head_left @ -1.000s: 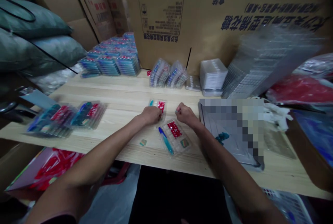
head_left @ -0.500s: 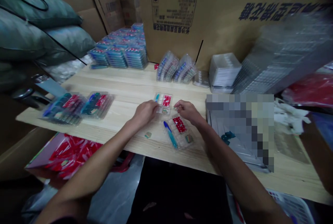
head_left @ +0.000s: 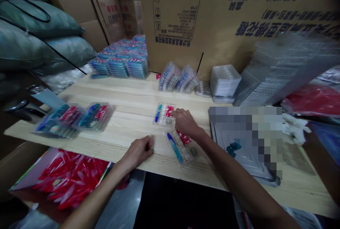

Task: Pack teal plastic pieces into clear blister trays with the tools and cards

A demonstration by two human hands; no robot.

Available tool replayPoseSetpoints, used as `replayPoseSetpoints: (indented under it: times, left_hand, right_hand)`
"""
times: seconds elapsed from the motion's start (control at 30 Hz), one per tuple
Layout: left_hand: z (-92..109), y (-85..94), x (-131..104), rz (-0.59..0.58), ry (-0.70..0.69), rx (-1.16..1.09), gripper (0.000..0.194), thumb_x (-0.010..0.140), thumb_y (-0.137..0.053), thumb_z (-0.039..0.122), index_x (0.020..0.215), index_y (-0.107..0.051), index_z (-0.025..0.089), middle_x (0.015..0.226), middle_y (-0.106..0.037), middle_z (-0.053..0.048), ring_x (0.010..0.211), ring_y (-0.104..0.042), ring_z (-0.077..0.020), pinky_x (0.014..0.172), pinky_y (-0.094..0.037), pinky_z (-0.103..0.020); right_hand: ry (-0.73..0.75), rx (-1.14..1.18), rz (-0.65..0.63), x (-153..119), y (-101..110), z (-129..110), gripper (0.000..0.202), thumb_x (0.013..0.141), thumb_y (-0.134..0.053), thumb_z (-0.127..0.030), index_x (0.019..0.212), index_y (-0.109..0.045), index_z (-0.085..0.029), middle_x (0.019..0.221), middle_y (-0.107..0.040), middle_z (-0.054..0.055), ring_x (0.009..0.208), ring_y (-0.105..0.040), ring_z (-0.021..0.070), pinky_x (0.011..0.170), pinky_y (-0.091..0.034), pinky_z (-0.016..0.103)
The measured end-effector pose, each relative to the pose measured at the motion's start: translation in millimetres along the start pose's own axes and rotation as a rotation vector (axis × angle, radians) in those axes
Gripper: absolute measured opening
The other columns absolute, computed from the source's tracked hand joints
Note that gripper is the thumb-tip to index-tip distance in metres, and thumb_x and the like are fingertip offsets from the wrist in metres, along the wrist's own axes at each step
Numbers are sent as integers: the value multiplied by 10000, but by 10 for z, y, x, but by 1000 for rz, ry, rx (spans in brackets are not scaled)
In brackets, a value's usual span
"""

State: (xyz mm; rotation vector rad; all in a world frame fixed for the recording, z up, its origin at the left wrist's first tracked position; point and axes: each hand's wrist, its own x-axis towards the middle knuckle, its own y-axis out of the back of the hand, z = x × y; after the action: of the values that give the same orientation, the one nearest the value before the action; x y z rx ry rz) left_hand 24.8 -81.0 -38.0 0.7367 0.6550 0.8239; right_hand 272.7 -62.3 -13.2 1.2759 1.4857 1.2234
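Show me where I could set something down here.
Bare tabletop shows between the left packs and the far pen tray, back toward the filled stacks. It's crowded around the right hand and the near pen tray, and back right by the clear stacks.

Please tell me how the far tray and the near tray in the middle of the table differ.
The far tray has its far pen lying teal end away from the person; the near tray has its near pen dark blue end away. The near tray is turned noticeably askew, the far tray much less so. Both are clear and hold a red packet.
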Motion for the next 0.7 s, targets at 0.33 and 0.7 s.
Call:
replayPoseSetpoints:
  times: [0.33, 0.7]
  left_hand:
    - [121, 304, 843, 154, 9, -546, 302, 732, -627, 287, 956, -723, 108, 681, -651, -11, 573, -563, -127, 580, -441, -240]
    - [470, 124, 1381, 131, -84, 4, 106, 681, -656, 131, 724, -741, 177, 670, -695, -12, 672, -621, -173, 643, -422, -254]
  right_hand:
    - [73, 114, -105, -49, -226, 72, 486, 782, -488, -75, 1202, -678, -230, 1094, -588, 105, 1024, -528, 232, 842, -388, 323]
    - [-125, 393, 121, -193, -272, 472, 569, 732, -417, 71, 1187, -685, -143, 976, -655, 82, 898, -599, 161, 835, -440, 251]
